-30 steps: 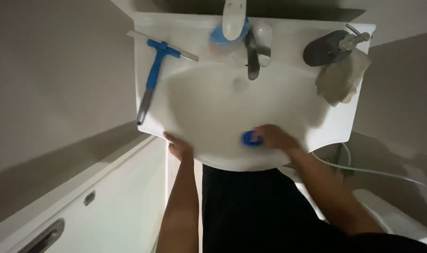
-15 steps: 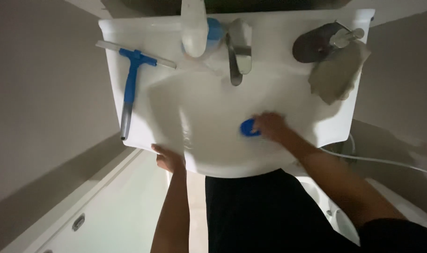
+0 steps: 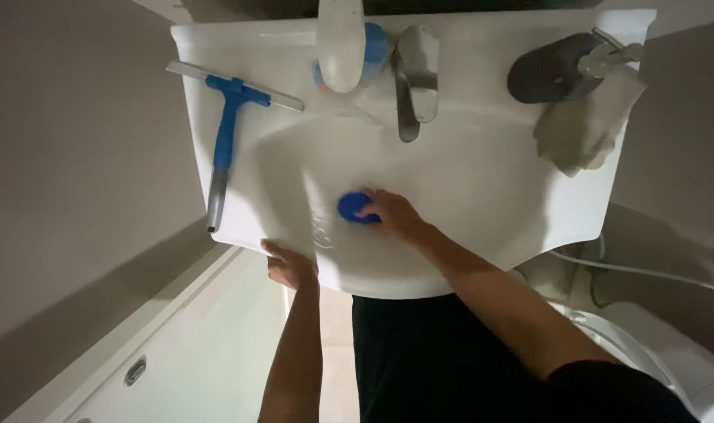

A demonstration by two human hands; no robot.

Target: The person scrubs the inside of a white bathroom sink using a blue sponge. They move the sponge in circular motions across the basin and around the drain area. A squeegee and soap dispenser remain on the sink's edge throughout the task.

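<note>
Washbasin [image 3: 482,235], white, seen from straight above. Right hand [image 3: 396,213] down in the bowl, fingers curled over a round blue scrubber [image 3: 355,207], pressing it against the bowl's left slope, a little near of the tap. Left hand [image 3: 288,265] clamped on the near left rim, fingers over the edge, apparently as a brace for the body leaning in. Blue-handled squeegee [image 3: 225,129] flat on the left ledge, handle pointing near, out of the bowl's way. At the far rim, a white bottle [image 3: 341,39] just left of the chrome tap [image 3: 416,78]. On the far right corner, a dark soap dispenser [image 3: 557,74] lying beside a crumpled pale cloth [image 3: 588,129], its edge draped over the basin's side. White bathtub [image 3: 153,352] below, at near left.
</note>
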